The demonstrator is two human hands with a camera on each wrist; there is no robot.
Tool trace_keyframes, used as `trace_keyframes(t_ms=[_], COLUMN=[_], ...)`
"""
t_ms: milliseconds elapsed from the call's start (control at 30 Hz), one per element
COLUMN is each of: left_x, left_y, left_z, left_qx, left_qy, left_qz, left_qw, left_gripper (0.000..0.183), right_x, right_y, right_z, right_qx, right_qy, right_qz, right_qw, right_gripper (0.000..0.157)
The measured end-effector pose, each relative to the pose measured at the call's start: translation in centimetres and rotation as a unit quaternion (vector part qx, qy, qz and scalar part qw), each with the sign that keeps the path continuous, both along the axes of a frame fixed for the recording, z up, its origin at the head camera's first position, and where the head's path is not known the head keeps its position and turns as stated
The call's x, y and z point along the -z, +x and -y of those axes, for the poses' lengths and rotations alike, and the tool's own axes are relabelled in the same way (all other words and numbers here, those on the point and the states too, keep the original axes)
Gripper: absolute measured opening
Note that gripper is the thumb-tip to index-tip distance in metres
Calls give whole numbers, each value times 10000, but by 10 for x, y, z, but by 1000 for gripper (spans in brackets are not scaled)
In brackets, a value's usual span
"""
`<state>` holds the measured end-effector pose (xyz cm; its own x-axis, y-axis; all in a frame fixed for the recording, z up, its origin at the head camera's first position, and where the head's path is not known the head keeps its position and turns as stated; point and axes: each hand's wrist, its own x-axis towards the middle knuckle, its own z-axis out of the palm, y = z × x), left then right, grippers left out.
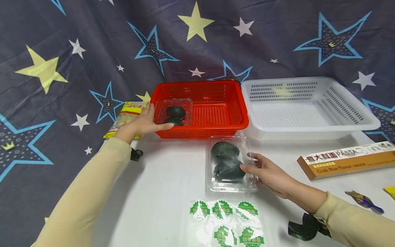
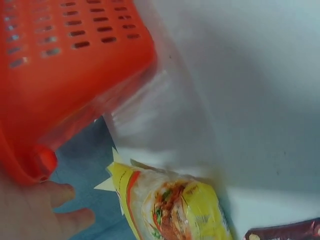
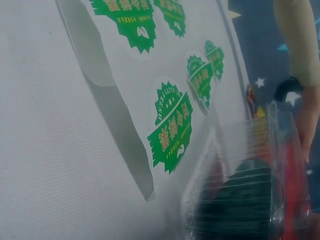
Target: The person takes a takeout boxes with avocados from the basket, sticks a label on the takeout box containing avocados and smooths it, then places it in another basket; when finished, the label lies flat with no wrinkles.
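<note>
My right hand (image 1: 271,175) grips the right side of a clear plastic clamshell box (image 1: 228,161), thumb over its top. Two dark green avocado-like fruits lie inside the box, which is just in front of a red basket (image 1: 200,132). My left hand (image 1: 143,120) rests at the left front corner of that basket, fingers stretched along the left rim and thumb along the front rim. Inside the basket, at its left end, sits a similar box of dark fruits (image 1: 176,112). In the right wrist view, the held box (image 3: 240,200) shows close up beside the stickers.
A sheet of green stickers (image 1: 222,209) lies at the front. A white basket (image 1: 308,132) stands right of the red one. Left of it is a yellow food bag (image 1: 123,120). At right lie a pasta box (image 1: 348,161) and a small purple-and-gold wrapper (image 1: 364,200).
</note>
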<state>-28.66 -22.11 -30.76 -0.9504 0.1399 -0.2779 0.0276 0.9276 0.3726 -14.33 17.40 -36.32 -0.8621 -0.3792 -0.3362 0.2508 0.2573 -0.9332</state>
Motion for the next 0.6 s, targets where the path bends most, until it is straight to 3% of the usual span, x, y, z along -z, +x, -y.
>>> trace_keyframes(t_ms=[400,600], left_x=[3,-3], left_y=[0,5], left_z=[1,-1], left_qx=[122,98], left_qy=[222,137], left_qz=[-122,-178], left_qw=[9996,9997], left_gripper=[128,126], right_x=[-2,-7], right_y=[-3,-27], right_z=[-3,-3], right_qx=[-7,94], right_qy=[-92,-15], right_qz=[-41,-325], right_qw=[9999,9994], right_gripper=[83,85])
